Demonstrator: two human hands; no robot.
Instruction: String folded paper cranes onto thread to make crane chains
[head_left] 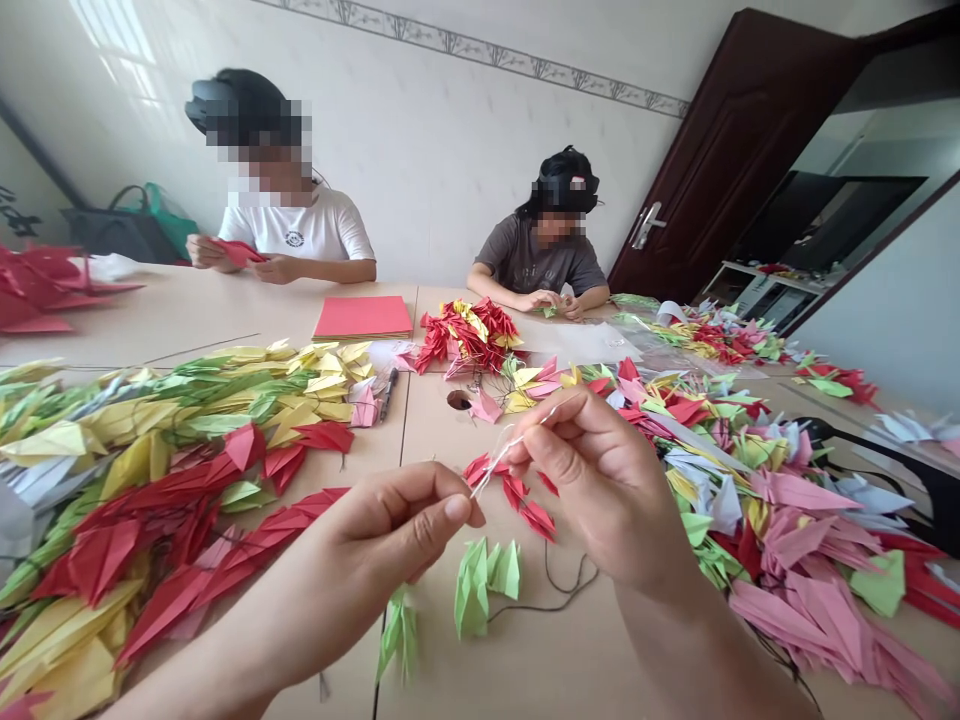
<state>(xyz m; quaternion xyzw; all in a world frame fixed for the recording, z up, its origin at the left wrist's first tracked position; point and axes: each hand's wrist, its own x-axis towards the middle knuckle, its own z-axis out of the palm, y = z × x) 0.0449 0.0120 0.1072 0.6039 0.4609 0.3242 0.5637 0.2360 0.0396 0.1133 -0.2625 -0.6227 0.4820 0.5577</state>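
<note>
My left hand [409,525] pinches a thin white string [487,472] between thumb and forefinger. Just right of it, my right hand [592,470] is closed on the same string, which runs in strands between the two hands. Below them on the table lie green folded-paper pieces [472,585], with a dark cord [551,600] trailing to the right. Another green folded piece [399,635] shows under my left hand, partly hidden by it. Small red folded pieces [525,505] lie behind my fingers.
Strung folded paper [187,450] covers the table's left side. A mixed heap [750,450] fills the right. Red sheets [362,317], a red-yellow bundle [469,335], a pen [388,393] and a table hole [459,400] are farther back. Two people [292,225] sit opposite, handling paper.
</note>
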